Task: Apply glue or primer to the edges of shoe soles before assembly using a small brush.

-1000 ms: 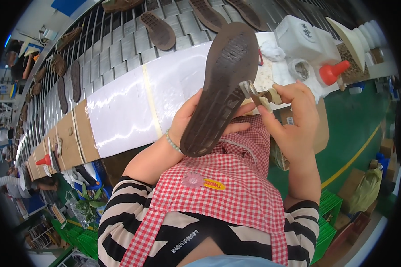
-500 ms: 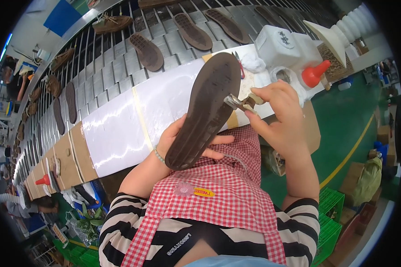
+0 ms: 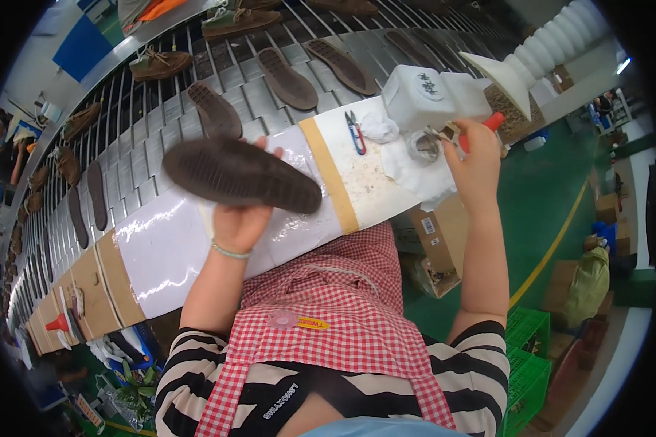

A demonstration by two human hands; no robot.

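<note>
My left hand (image 3: 242, 224) grips a dark brown shoe sole (image 3: 229, 171) above the white-covered board. The sole lies nearly sideways, its ridged face showing. Some of my left fingers are hidden behind it. My right hand (image 3: 478, 164) pinches a small metal clip (image 3: 447, 133) beside the mouth of a small glass jar (image 3: 423, 147). Whether the clip's tip touches the jar is too small to tell. Just behind my right fingers lies a red funnel-shaped nozzle (image 3: 491, 122).
A white plastic jug (image 3: 415, 96) stands behind the jar. Snips (image 3: 356, 133) and crumpled white tissue (image 3: 379, 127) lie on the board. Beyond it, a slatted conveyor (image 3: 164, 120) carries soles (image 3: 288, 79) and brown shoes (image 3: 160, 64). A white hose hood (image 3: 499, 76) hangs at right.
My left hand has swung the sole leftward, turning it from upright to sideways and showing its ridged face. My right hand has moved the clip away from the sole to the jar.
</note>
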